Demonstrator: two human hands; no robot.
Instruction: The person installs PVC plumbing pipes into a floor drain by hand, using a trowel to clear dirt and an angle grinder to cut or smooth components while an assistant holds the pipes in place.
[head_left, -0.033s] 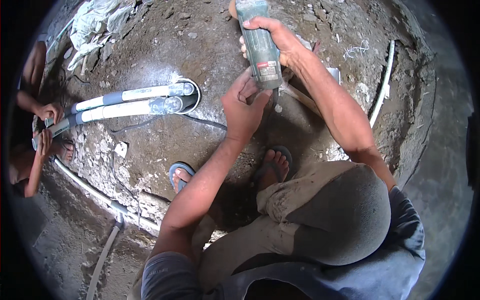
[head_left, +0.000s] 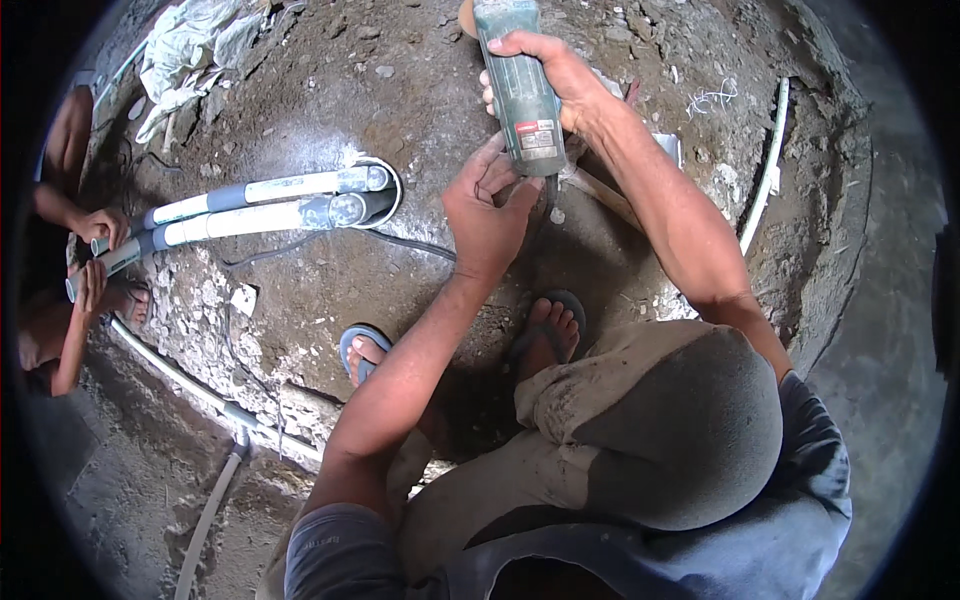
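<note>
A dusty green angle grinder [head_left: 525,95] is at the top middle, its rear end toward me and the edge of a tan disc [head_left: 466,18] showing at its far left. My right hand [head_left: 565,80] is wrapped round the grinder's body, thumb across the top and fingertips on the left side. At its rear end my left hand [head_left: 488,215] is curled with thumb and fingers against the casing, near the black power cord [head_left: 549,200]. To the left lie two grey pipes [head_left: 270,218] side by side, dusted white at their near ends, beside a pale ring-like loop [head_left: 397,200].
Another person's hands [head_left: 103,230] hold the pipes' far-left ends. A thin conduit [head_left: 180,372] with a tee runs at lower left, and another pale pipe [head_left: 768,175] stands out at right. White sacking [head_left: 190,55] lies at the top left on rubble-strewn soil [head_left: 330,90].
</note>
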